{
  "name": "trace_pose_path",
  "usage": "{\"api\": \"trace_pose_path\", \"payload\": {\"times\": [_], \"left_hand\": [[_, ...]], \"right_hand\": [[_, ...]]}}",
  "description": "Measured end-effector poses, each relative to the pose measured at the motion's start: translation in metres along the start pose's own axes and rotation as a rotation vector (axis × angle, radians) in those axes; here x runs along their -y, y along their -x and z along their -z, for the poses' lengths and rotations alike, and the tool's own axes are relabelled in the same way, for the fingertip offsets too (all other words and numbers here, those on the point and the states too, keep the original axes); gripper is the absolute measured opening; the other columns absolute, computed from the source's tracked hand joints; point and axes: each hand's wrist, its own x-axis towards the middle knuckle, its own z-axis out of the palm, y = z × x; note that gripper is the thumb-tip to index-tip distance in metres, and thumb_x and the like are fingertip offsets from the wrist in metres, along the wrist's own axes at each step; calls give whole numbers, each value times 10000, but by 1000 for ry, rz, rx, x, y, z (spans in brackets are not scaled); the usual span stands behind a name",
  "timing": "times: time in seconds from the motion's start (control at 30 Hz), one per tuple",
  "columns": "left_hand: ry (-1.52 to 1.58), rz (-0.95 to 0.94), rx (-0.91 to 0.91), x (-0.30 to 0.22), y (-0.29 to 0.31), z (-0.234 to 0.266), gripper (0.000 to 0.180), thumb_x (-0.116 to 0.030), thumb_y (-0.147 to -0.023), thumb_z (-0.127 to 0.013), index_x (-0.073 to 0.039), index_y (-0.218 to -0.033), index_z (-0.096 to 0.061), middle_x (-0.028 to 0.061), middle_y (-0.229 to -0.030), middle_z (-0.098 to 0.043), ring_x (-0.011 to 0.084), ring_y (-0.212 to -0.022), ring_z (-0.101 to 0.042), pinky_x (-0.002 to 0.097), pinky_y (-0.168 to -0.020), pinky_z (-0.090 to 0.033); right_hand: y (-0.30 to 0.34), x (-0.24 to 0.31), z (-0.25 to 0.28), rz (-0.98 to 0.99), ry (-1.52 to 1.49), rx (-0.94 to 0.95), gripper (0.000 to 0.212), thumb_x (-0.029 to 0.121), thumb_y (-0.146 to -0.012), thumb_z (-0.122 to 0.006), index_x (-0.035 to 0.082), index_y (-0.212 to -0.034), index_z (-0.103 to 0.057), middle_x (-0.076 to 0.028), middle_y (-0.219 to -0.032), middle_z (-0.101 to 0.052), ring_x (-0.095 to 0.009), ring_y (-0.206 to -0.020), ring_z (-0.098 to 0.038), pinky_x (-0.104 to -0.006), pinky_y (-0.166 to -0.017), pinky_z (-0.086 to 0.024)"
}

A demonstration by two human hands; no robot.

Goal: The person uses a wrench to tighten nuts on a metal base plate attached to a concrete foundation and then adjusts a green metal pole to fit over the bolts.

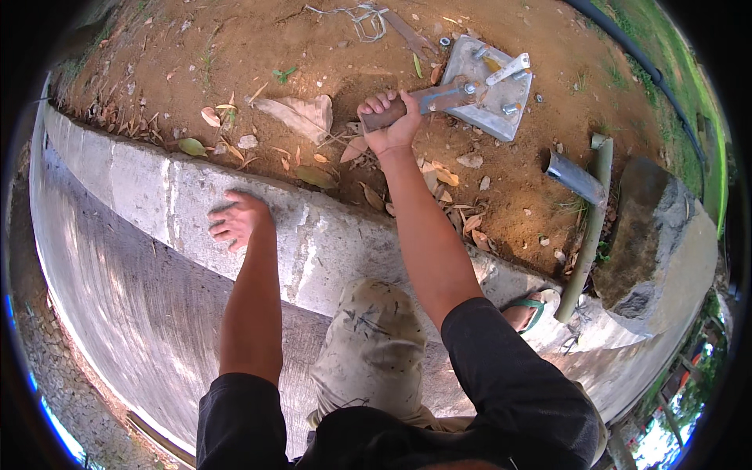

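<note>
My right hand [389,125] is wrapped round the brown, rusty end of a flat metal bar [441,98]. The bar's bluish-grey far end lies over a grey square slab [489,125], at one of its upright bolts. Another bolt [511,108] rises from the slab near its right edge. A short pale metal lever [507,70] lies across the slab's upper part. On the concrete ledge [188,196] rests my left hand [239,219], fingers spread and holding nothing. Whether the bar grips the bolt cannot be made out.
A pole [594,227] with a short metal pipe [576,178] against it stands right, beside a large stone [650,243]. A broken flat piece [301,116], dry leaves and wire [364,19] lie on the soil. A black hose [658,74] runs along the grass. My sandalled foot [533,310] is on the ledge.
</note>
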Motion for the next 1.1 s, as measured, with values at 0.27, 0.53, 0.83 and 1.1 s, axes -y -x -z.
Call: {"api": "trace_pose_path", "payload": {"times": [0.27, 0.53, 0.83, 1.1], "left_hand": [[26, -16, 24, 19, -28, 1, 814, -649, -1020, -415, -94, -1610, -325, 246, -1671, -283, 361, -1542, -289, 642, -1163, -270], [290, -1257, 818, -188, 199, 62, 630, -574, -1025, -488, -15, -1222, -704, 306, -1120, -714, 470, -1129, -666, 459, -1006, -505], [-47, -1227, 550, -187, 227, 46, 695, -646, -946, -470, -36, -1104, -764, 337, -1143, -693, 489, -1169, -644, 502, -1027, -487], [31, -883, 666, -75, 314, 79, 834, -700, -1012, -389, 42, -1263, -676, 392, -1258, -626, 542, -1226, -594, 544, -1077, -444]], "right_hand": [[8, -16, -7, -77, -63, -30, 246, 274, -877, -658, 141, -773, -480, -1, -715, -452, -176, -671, -459, -381, -714, -414], [-9, 15, 10, -2, -42, -20, 227, 354, -941, -619, 137, -899, -568, -27, -867, -605, -197, -828, -608, -373, -797, -511], [12, 25, -6, -81, -91, -143, 231, 330, -1061, -558, 109, -1117, -597, -38, -1036, -653, -195, -970, -662, -391, -866, -564], [98, 113, 41, -493, 309, -96, 187, 275, -1062, -589, 95, -1037, -633, -38, -955, -661, -197, -877, -668, -417, -796, -583]]}}
